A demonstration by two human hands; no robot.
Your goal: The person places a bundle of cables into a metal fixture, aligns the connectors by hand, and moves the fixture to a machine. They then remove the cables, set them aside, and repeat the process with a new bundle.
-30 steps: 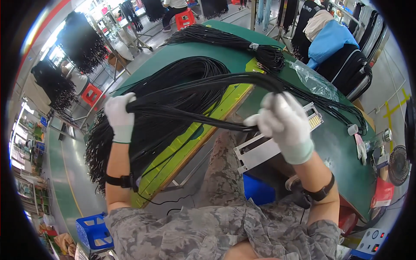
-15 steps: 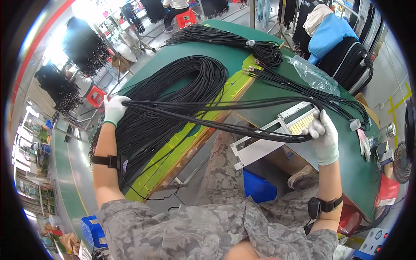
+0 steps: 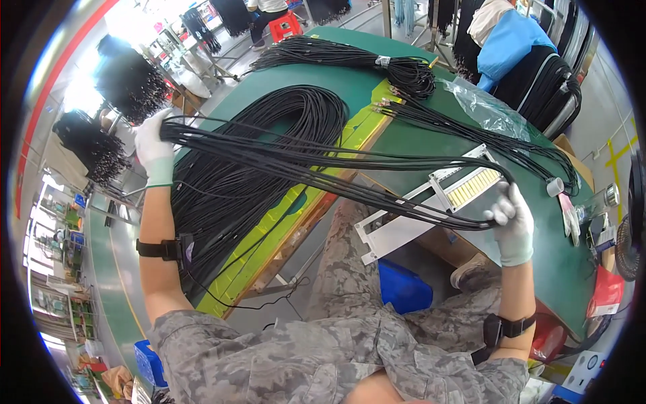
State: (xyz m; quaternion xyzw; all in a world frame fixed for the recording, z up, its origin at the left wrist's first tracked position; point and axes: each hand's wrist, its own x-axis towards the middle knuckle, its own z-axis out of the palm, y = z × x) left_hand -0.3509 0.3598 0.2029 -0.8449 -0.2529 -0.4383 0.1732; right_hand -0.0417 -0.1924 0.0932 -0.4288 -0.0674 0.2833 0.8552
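Observation:
A loop of black cables [image 3: 350,190] stretches between my two gloved hands above the green table. My left hand [image 3: 153,143], raised at the far left, is closed around one end of the loop. At the other end, the fingers of my right hand [image 3: 513,227] are curled round the bend in the cables. Under the left part of the loop lies a large coiled pile of black cables [image 3: 330,111]. A white metal fixture [image 3: 393,239] with a row of pale yellow blocks [image 3: 474,187] sits beneath the cables near my right hand.
A yellow-green strip [image 3: 232,283] runs along the table's edge. Tied black cables [image 3: 303,54] lie at the back, another bundle [image 3: 464,131] at right beside clear plastic [image 3: 494,111]. A glass jar [image 3: 602,197] and a fan [image 3: 629,246] stand far right. A blue bin [image 3: 404,286] is below.
My left hand has moved up and left with the cables, and my right hand slightly right and down. The loop is stretched longer and its strands have spread apart.

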